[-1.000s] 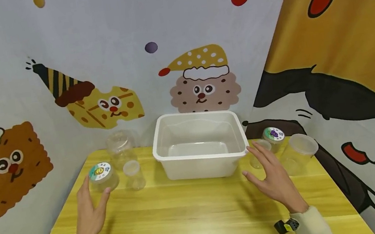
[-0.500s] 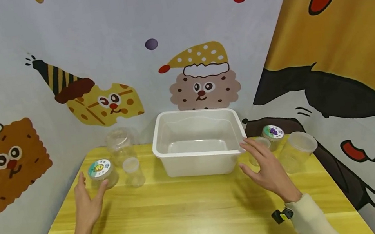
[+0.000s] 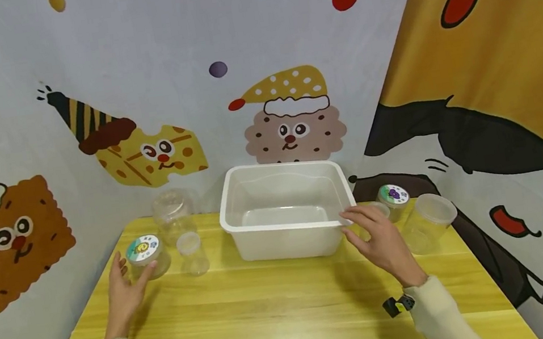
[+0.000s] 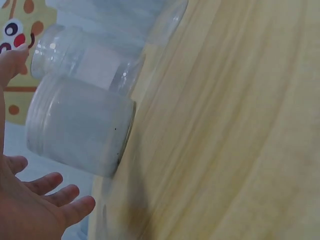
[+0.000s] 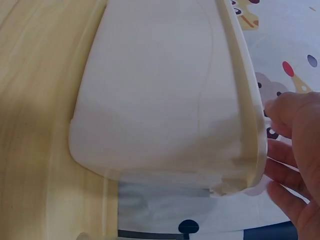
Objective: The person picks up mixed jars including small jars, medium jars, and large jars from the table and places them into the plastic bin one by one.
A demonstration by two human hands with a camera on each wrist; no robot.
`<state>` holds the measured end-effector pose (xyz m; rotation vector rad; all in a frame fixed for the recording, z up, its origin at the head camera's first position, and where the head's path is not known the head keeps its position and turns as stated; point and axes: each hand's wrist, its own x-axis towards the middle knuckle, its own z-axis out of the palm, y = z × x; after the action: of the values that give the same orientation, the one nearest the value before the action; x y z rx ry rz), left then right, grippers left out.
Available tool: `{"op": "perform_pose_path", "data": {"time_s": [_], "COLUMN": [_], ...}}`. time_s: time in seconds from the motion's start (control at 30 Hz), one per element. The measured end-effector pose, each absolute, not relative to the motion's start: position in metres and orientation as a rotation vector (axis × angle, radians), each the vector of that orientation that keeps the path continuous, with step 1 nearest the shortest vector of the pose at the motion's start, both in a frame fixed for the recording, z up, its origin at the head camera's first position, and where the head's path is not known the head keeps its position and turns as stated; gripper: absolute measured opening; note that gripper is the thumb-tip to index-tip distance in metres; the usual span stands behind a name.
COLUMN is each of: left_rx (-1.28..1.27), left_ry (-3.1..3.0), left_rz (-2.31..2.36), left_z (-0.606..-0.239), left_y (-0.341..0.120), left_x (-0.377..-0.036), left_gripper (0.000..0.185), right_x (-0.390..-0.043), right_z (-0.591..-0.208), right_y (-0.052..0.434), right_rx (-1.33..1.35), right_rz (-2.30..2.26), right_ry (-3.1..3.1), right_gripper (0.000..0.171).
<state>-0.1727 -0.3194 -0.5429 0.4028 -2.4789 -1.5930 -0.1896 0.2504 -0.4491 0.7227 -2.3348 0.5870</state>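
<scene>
My left hand is open beside a clear jar with a green and yellow label on its lid, with thumb and fingers spread to either side of it. In the left wrist view the jar stands just off my palm, and a gap shows between it and my fingers. My right hand is open, its fingertips at the near right corner of the white plastic bin. In the right wrist view my fingers lie along the bin's rim.
A clear jar and a smaller one stand left of the bin. Right of it are a jar with a purple label, a small jar and a larger clear jar. Printed cloth walls close in the wooden table.
My right hand has moved left, from the jars to the bin's near right corner. My left hand has stayed by the labelled jar.
</scene>
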Motion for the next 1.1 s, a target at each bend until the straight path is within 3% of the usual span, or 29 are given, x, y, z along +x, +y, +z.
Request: {"op": "perform_pose_path", "data": {"time_s": [0.47,0.7,1.1], "left_rx": [0.416,0.359,0.510], "left_ry": [-2.549,-2.573,-2.454], "left_rz": [-1.686,-1.659,-1.727], "left_z": [-0.555,-0.557,-0.556], "left_y": [-0.334,-0.336,-0.330], "left_x": [-0.187,-0.190,-0.197], "left_gripper": [0.118,0.114,0.105], "right_x": [-0.196,-0.194,-0.192], "right_z": [-0.442,-0.440,-0.441], "right_y": [0.247,0.245,0.242], "right_rx": [0.754,0.670,0.598], "right_rz": [0.568,0.600,0.606], "right_ry": [-2.365,-2.430,-2.441], "right_gripper": [0.023,0.019,0.015]}}
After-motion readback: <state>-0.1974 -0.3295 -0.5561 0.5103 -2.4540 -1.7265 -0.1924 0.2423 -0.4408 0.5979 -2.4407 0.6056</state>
